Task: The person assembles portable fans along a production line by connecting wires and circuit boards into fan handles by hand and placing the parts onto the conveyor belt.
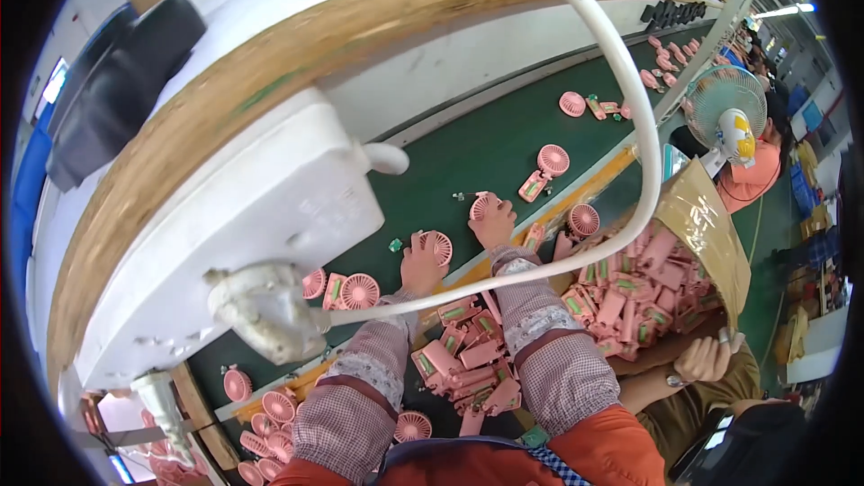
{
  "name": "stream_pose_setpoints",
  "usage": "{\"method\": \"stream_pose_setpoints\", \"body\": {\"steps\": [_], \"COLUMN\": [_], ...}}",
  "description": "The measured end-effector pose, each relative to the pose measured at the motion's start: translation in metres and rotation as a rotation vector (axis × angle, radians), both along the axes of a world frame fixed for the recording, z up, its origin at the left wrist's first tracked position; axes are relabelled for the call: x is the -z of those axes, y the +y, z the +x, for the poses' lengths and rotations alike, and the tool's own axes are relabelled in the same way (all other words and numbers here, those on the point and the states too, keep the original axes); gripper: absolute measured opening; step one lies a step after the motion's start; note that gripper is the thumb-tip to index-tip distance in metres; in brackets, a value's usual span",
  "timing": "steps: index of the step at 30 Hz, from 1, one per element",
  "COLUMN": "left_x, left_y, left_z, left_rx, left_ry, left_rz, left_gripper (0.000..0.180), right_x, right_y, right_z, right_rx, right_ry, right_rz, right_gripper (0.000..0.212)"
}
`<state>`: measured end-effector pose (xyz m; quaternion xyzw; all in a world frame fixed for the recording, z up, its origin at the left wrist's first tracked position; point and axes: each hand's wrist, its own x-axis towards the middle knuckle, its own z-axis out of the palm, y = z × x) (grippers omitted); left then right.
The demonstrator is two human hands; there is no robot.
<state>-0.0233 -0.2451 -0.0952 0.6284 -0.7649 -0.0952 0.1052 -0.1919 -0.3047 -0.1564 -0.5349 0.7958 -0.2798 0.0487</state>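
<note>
Right of your right hand [494,223] there's a cardboard box [711,234] lined with shiny tape, tipped your way and stuffed with pink fan handles [630,292], most showing a little green patch on one face. Another loose heap of the same pink handles [468,360] sits in the gap between your two forearms, just below your hands.

Both your hands are out on the dark green belt [486,148]. Your left hand [421,263] is resting on top of a pink fan head [438,246], fingers curled over its near edge; can't tell if you've really got hold of it or are just pressing it down. Your right hand is doing the same thing with a second pink fan head [484,205] just above it, fingers bent over the rim, and again I can't tell how firm the grip is.

The fan heads are round, pink, with a grille of thin spokes running out from the centre. A tiny green part [395,244] lies on the belt just left of your left hand. Further left are two more fan heads [359,291], and beyond your right hand a finished pink fan [545,168] with its handle on. Someone else's hand [704,360] rests below the box.
</note>
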Motion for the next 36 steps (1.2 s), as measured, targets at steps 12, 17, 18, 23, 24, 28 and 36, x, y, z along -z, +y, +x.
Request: {"method": "stream_pose_setpoints", "body": {"steps": [12,17,18,23,24,28,36], "left_x": [-0.136,-0.143,-0.142,-0.127,-0.117,-0.122,-0.096], "left_y": [0.162,0.259,0.274,0.332,0.341,0.34,0.326], "left_z": [0.095,0.141,0.151,0.195,0.205,0.203,0.176], "left_rx": [-0.029,-0.134,-0.182,-0.363,-0.386,-0.341,-0.552], "left_ry": [0.1,0.054,0.055,0.089,0.051,0.021,1.327], "left_rz": [-0.024,-0.059,-0.023,-0.025,-0.017,-0.137,0.255], "left_gripper": [0.075,0.073,0.074,0.08,0.08,0.081,0.042], "right_x": [-0.098,-0.123,-0.124,-0.138,-0.137,-0.132,-0.15], "right_y": [0.138,0.226,0.241,0.31,0.321,0.348,0.375], "right_z": [0.079,0.119,0.127,0.157,0.162,0.168,0.174], "right_rx": [-0.012,-0.299,-0.353,-0.596,-0.639,-0.693,-0.796], "right_ry": [-0.952,-0.845,-0.981,-0.773,-0.743,-0.683,-0.619], "right_rz": [-0.186,-0.139,-0.093,-0.094,-0.108,-0.063,-0.013], "right_gripper": [0.063,0.067,0.066,0.073,0.075,0.077,0.076]}}
